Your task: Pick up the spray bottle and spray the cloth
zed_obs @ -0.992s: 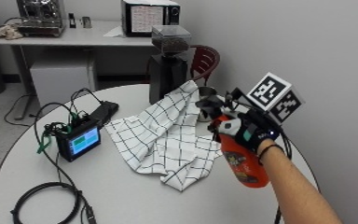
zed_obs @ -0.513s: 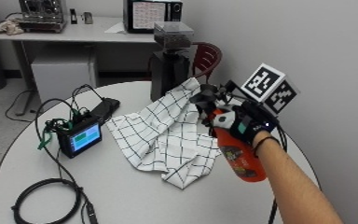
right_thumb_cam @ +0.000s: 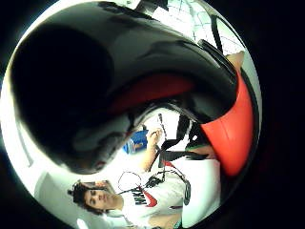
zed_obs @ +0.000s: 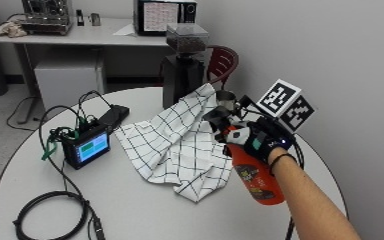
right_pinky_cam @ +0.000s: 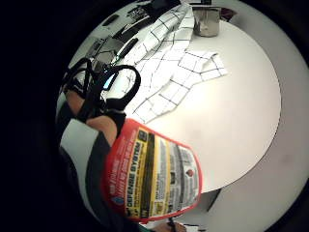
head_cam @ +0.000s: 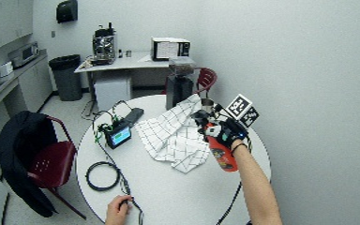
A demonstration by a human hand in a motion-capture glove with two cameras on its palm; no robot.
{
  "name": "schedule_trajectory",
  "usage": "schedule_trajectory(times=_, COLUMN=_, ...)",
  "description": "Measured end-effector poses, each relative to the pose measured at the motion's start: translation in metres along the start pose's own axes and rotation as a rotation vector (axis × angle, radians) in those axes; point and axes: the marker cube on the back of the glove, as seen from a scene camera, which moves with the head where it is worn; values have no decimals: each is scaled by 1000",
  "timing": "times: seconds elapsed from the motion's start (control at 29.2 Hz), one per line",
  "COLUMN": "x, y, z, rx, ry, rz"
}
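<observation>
The gloved right hand is gripping the red spray bottle up off the round table, fingers curled round its neck, nozzle seemingly facing the checked cloth, with a metal cup sitting just behind.

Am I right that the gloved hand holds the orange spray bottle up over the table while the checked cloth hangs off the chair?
Not quite. The right hand does hold the spray bottle up over the table, but the outside view shows the cloth lying on the table, not hanging off the chair.
</observation>
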Motion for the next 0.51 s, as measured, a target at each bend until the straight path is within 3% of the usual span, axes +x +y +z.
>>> schedule_trajectory(times=0.24, x=27, y=-1, z=24, rx=-72, ry=9, rz=67)
schedule_trajectory(times=0.51, x=-17, y=8, z=-3, rx=49, ry=-91, rz=-123)
